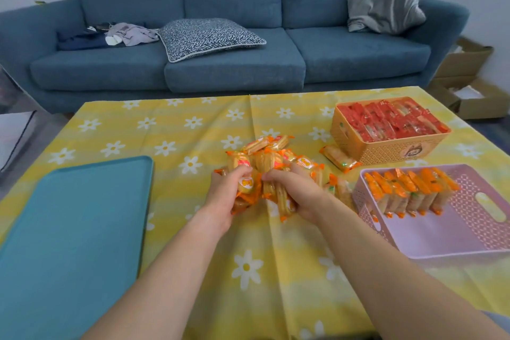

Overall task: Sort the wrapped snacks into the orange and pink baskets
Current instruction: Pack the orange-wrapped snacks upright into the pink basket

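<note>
- Wrapped snacks (265, 154) are being gripped mid-table by the left hand (225, 196) and right hand (296, 192), fingers curled round them
- Red packs (386, 121) are being held in the orange basket (386, 152), orange ones (408, 188) in the pink basket (441, 237)

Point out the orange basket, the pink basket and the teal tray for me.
orange basket (386, 153), head view, on its woven front wall.
pink basket (430, 232), head view, on its bare floor.
teal tray (77, 229), head view, on its flat middle.

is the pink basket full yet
Partly full: the pink basket holds one row of snacks at its far end; its near floor is bare.
</note>
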Demonstrator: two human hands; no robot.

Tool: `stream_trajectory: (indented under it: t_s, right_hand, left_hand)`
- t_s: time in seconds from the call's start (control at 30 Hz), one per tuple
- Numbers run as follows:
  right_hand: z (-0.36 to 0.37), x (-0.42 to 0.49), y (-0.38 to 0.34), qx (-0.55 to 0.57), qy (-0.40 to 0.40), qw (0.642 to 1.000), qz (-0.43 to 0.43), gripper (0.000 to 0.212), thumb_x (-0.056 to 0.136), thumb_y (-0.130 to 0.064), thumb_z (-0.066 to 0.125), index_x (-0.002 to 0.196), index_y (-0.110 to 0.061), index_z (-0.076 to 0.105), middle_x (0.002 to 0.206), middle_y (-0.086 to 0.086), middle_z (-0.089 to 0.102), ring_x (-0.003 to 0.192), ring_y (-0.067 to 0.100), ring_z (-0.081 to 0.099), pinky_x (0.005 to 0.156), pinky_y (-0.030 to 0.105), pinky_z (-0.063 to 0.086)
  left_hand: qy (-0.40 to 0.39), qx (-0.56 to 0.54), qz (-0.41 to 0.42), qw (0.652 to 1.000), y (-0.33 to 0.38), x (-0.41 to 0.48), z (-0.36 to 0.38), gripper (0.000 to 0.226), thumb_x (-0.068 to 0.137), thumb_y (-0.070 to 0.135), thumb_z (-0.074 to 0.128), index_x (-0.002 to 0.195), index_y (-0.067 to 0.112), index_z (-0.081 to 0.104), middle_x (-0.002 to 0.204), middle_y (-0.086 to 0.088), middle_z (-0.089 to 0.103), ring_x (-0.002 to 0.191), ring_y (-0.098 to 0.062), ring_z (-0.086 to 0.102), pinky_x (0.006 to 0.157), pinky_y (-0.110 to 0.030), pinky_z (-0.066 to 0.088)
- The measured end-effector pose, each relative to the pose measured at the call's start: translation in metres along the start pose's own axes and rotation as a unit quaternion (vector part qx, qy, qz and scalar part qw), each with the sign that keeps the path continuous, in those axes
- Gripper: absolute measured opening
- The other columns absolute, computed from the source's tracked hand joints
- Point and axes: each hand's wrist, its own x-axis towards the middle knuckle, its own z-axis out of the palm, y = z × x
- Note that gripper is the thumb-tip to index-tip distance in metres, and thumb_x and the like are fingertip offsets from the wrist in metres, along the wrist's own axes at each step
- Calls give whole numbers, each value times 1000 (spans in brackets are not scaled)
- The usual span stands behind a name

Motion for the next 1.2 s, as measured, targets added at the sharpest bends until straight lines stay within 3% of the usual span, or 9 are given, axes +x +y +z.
stream_trajectory:
  t_s: [0.13,0.2,0.4,0.5,0.6,0.7,0.87,0.97,1.2]
  right_hand:
    - [-23,-51,-34,-34,30,992,-118,20,84,-15,80,99,-16,67,77,-3,74,65,6,70,52,14,51]
    - [-44,-76,-46,-42,57,984,-165,31,81,-18,83,108,-14,68,90,3,78,76,9,74,64,20,57]
    - [-156,-133,-57,-63,110,975,-182,35,80,-22,84,110,-23,65,93,-1,79,87,18,76,74,31,61]
    - [-207,-140,-46,-113,135,971,-161,63,67,-41,92,117,-15,64,103,9,77,94,28,75,84,48,60]
    - [-242,-141,-29,-177,128,966,-135,87,55,-50,96,124,-9,60,100,11,76,85,23,74,78,43,56]
    - [-253,-143,-34,-271,140,944,-123,103,55,-53,88,143,-17,49,120,0,64,107,16,61,93,39,52]
    - [-275,-141,-52,-268,265,909,-177,47,85,-54,72,122,-26,61,108,-11,63,98,9,60,78,26,50]
    - [-297,-137,-54,-304,335,884,-122,15,95,-27,60,107,-21,68,99,-3,68,88,17,65,72,32,53]
    - [-321,-130,-36,-422,311,852,-8,36,92,-6,50,122,-17,67,110,12,71,86,27,68,65,34,56]
  left_hand:
    - [-15,-31,93,995,7,-42,42,74,57,38,79,124,16,56,110,-14,73,91,-27,74,72,-46,62]
    - [-24,-33,134,990,5,-65,71,80,52,43,78,124,19,53,108,-9,73,97,-27,73,81,-52,61]
    - [-95,32,193,976,-23,-109,179,63,71,36,75,126,20,48,106,2,69,95,-12,67,88,-33,54]
    - [-137,135,186,964,-44,-112,215,68,73,38,80,127,28,40,109,-1,68,88,-13,67,78,-29,53]
    - [-172,267,213,924,-64,-114,227,85,60,51,75,132,34,32,128,-2,60,107,-18,64,89,-30,49]
    - [-179,294,269,900,-71,-108,217,85,57,61,74,131,38,39,133,8,55,119,-8,56,99,-28,44]
    - [-97,241,300,918,-57,-96,213,29,81,45,69,106,32,63,108,11,68,106,-8,64,85,-25,47]
    - [-66,335,358,869,-50,-92,222,12,89,19,66,87,31,67,88,12,70,89,-10,66,77,-31,52]
    - [-156,516,431,723,-48,-92,272,29,94,13,51,98,37,67,108,13,67,102,-15,58,89,-38,50]
